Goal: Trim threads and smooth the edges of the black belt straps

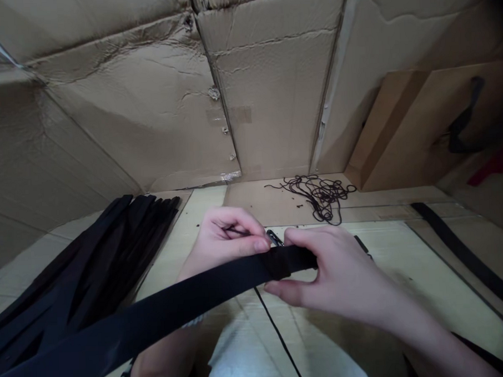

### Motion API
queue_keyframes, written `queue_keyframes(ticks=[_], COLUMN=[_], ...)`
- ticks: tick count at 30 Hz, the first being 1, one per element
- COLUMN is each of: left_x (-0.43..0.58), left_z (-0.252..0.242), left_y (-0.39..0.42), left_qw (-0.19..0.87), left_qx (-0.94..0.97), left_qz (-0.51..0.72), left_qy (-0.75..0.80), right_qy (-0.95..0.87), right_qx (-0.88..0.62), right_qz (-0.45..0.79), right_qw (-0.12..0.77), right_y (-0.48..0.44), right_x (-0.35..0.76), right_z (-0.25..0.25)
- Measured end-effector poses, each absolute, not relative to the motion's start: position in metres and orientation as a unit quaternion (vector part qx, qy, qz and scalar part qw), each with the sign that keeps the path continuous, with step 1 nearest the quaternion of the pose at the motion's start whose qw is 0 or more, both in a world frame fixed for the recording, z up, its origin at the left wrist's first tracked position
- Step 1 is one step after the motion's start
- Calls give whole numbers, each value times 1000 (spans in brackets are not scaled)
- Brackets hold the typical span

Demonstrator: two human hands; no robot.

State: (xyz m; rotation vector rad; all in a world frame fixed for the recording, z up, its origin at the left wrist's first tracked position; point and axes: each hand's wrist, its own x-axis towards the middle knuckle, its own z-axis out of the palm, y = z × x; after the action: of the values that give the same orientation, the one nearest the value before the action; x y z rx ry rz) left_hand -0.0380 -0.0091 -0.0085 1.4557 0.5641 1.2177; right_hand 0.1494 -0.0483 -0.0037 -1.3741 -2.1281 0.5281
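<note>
A wide black webbing strap [165, 306] runs from the lower left up to the middle of the view. My left hand [226, 237] is closed on it near its end, thumb on top, and also pinches a thin black cord. My right hand [336, 271] is closed round the strap's folded end [286, 261]. A small black buckle [274, 237] peeks out between the two hands. A thin black cord [278, 332] hangs down from the strap toward me.
A stack of black straps [96, 262] lies at the left on the cardboard-covered table [405, 265]. A tangle of black cord [320, 194] lies behind the hands. One more strap [467, 257] lies at the right. Cardboard walls [272, 87] enclose the back.
</note>
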Motion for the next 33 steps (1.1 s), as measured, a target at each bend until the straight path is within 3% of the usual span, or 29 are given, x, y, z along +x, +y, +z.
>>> queue_keyframes(ticks=[15,24,33], left_x=[-40,-38,-34], left_z=[-11,-9,-5], left_y=[1,-5,1], left_qw=[510,511,475], left_qx=[639,640,645], left_qz=[509,523,514], left_qy=[269,237,306], right_qy=[-780,-790,-789], right_qx=[-498,-487,-493], right_qz=[252,239,214], right_qw=[281,285,298], right_y=[-46,-47,-48], right_x=[155,153,154], right_z=[-3,-4,-4])
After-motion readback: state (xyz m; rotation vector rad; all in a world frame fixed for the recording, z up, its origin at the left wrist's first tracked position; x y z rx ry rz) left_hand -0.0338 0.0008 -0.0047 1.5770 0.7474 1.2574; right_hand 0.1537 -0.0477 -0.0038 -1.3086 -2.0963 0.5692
